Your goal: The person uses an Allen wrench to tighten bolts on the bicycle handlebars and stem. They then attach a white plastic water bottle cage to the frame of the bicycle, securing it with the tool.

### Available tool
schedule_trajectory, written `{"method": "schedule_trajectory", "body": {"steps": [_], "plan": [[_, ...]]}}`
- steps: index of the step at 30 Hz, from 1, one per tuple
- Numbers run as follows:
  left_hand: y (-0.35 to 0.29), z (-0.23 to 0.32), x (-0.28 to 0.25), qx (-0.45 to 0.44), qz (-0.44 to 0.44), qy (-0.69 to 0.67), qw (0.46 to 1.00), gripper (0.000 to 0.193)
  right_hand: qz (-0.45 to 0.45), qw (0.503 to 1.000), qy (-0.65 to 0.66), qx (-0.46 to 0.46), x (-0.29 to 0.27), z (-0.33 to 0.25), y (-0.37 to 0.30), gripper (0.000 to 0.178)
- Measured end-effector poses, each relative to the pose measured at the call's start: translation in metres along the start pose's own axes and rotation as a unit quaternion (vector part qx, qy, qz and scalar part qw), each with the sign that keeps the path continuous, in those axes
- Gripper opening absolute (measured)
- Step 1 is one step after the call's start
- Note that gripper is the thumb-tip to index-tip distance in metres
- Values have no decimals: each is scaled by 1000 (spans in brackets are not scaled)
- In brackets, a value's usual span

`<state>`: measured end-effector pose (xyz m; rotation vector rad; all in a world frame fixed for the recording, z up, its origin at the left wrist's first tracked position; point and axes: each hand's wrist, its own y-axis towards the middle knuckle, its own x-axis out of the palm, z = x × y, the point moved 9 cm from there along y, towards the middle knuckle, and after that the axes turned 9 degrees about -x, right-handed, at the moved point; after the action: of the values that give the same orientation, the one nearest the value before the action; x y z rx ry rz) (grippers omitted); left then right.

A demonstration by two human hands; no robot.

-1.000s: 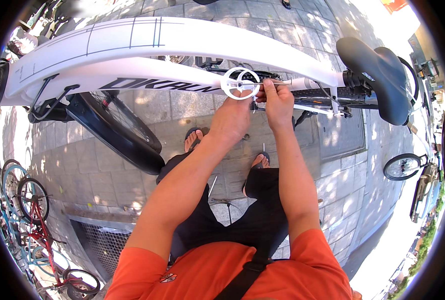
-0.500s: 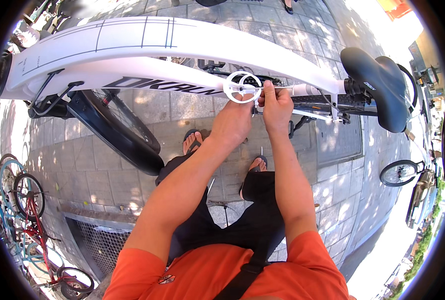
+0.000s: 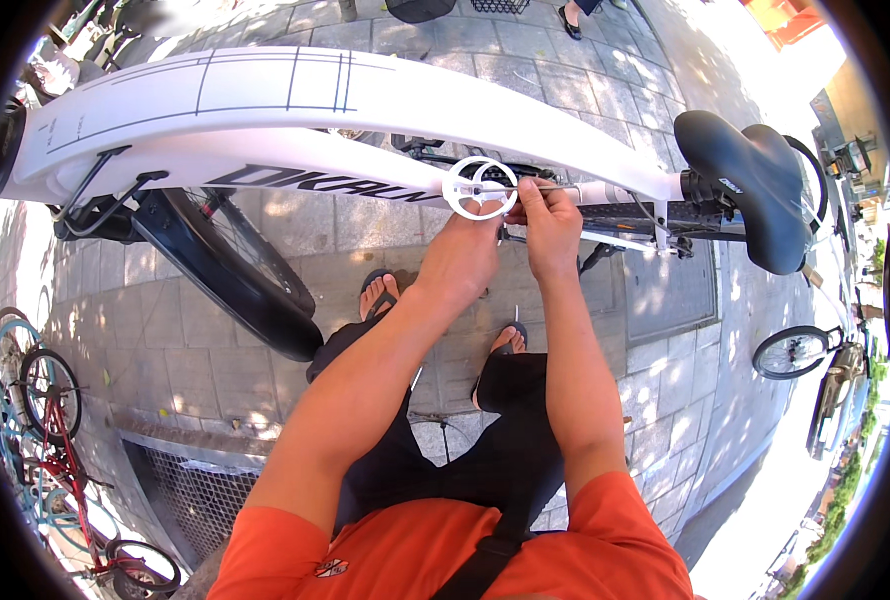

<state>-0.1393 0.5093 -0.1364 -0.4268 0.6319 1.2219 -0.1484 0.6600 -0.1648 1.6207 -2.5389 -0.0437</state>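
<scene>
A white ring-shaped bottle cage (image 3: 447, 188) stands against the lower tube of a white bicycle frame (image 3: 255, 95). My left hand (image 3: 462, 252) is closed around the cage's underside, its fingertips mostly hidden by the ring. Beside it, my right hand (image 3: 553, 228) pinches a thin metal hex key (image 3: 569, 188) between thumb and fingers. The key lies roughly level, one end reaching into the cage and the other sticking out past my right hand. Whether its tip sits in a bolt is too small to tell.
A black saddle (image 3: 740, 190) is at the right and a black front fender (image 3: 230, 275) at the left. A red bicycle (image 3: 60, 455) stands at far left, near a metal grate (image 3: 200, 495). Another person's foot (image 3: 571, 20) shows at the top.
The bicycle and both hands sit slightly lower in the picture, as the whole view has shifted. My hands keep the same grips, and the hex key looks slightly differently angled.
</scene>
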Motion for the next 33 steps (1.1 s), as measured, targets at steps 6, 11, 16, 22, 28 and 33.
{"method": "schedule_trajectory", "body": {"steps": [6,11,16,22,28,33], "plan": [[0,4,0,7,0,-10,1000,27,-10,1000,-7,-3,0,2,3,21],[1,2,0,8,6,-23,1000,28,4,1000,3,1,2,4,2,21],[1,3,-1,18,18,-16,1000,28,7,1000,-9,4,1,3,-1,23],[2,1,-1,8,15,-7,1000,37,16,998,-62,2,0,2,-1,29],[2,2,-1,19,20,3,1000,30,25,989,-143,-16,-6,8,4,34],[1,-3,-1,12,14,-11,1000,27,9,995,-95,8,5,0,1,30]]}}
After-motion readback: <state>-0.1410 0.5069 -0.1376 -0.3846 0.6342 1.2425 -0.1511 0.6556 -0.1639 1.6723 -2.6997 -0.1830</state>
